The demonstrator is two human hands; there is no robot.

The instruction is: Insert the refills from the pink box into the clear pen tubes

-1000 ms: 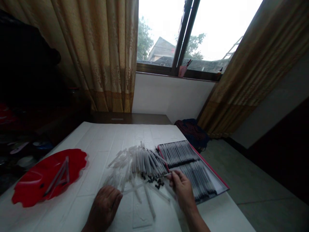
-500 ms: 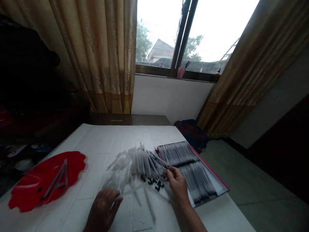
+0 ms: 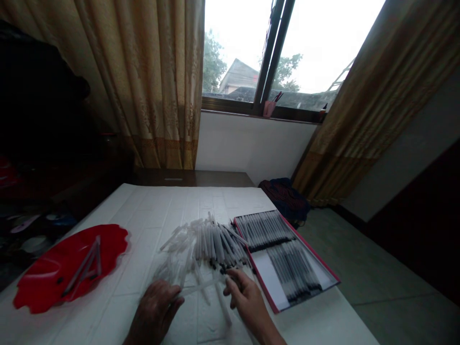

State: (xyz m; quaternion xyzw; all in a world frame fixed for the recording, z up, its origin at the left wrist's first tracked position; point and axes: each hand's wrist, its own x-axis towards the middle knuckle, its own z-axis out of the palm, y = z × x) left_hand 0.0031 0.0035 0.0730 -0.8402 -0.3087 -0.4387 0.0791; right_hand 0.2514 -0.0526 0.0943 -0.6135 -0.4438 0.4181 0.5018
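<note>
Left hand and right hand (forearm too) are bare.

the clear tubes beside the left hand blur together.

The right hand has moved left from the box, apparently to the small black pieces.
</note>
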